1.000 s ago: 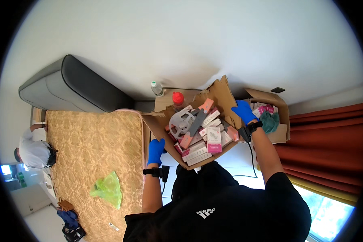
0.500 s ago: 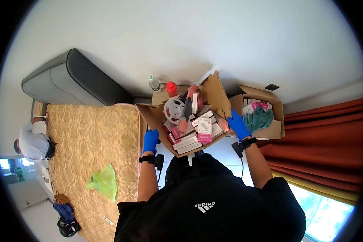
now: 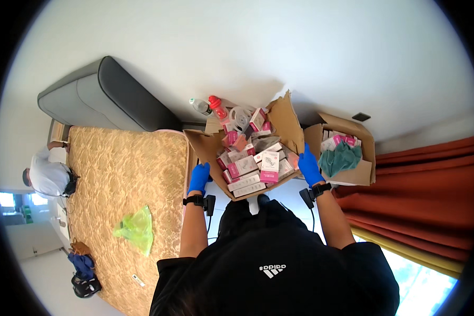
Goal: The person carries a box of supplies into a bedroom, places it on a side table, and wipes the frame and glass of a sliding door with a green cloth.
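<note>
Saw the gold patterned bed [image 3: 131, 179] spread over the left, with a rust-red curtain [image 3: 411, 189] hanging at the right. Noted a grey headboard [image 3: 73, 100] along the bed's far edge and a person in white [image 3: 48, 174] beyond its left edge. Held a large open carton [image 3: 287, 118] beside the bed's right edge, hiding most of the nightstand [image 3: 212, 125]. Saw a second carton [image 3: 359, 171] just to its right. Noted a green plastic bag [image 3: 138, 230] toward the bed's right edge.

Grasped the large carton's left side with the blue-gloved left hand [image 3: 200, 178] and its near right corner with the right hand [image 3: 309, 167], much as half a second ago. Could not make out the hidden fingertips. Noted a teal cloth [image 3: 341, 159] bunched toward the second carton's left edge. Found a clear bottle [image 3: 200, 106] and a red-capped bottle [image 3: 217, 107] tilted further left than before by the nightstand's far edge. Found a white plastic reel [image 3: 240, 119] shifted toward the large carton's far edge, with more pink-and-white boxes [image 3: 242, 167] showing behind it.
</note>
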Motion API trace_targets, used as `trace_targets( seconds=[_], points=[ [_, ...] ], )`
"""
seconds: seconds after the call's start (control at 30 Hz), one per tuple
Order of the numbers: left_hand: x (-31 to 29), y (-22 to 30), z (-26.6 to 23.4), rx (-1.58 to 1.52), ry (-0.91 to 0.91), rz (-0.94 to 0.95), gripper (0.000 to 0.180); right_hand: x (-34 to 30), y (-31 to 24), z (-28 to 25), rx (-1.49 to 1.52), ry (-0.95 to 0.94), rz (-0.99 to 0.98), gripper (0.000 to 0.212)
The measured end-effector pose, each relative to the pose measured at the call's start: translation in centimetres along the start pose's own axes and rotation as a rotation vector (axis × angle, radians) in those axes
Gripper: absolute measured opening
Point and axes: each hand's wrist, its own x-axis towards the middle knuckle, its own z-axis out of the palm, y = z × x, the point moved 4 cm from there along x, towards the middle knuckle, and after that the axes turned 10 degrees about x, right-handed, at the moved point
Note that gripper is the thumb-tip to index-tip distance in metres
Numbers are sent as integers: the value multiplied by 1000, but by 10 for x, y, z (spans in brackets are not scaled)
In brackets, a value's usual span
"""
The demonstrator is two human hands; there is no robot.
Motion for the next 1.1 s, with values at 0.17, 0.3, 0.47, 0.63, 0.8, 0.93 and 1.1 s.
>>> trace_targets(
  seconds=[0.17, 0.3, 0.47, 0.63, 0.8, 0.93, 1.1],
  points=[
    [80, -46, -41, -730, -283, -279, 67, 15, 32, 20, -149, 41, -87, 64],
    [149, -49, -38, -924, -250, -100, 69, 33, 32, 67, -13, 34, 17, 65],
    [224, -94, -29, -1096, -371, -250, 67, 46, 68, 84, -190, 73, 100, 74],
    [450, -183, -14, -716, -79, -70, 65, 69, 61, 163, -194, 151, 381, 76],
    [620, -161, 45, -1157, -200, -139, 52, 77, 98, 155, 100, 254, 247, 59],
    [655, -161, 40, -901, -229, -108, 53, 104, 61, 178, 9, 392, 344, 58],
    [640, -129, 15, -655, -71, 135, 58, 113, 40, 179, -166, 346, 318, 59]
  ],
)
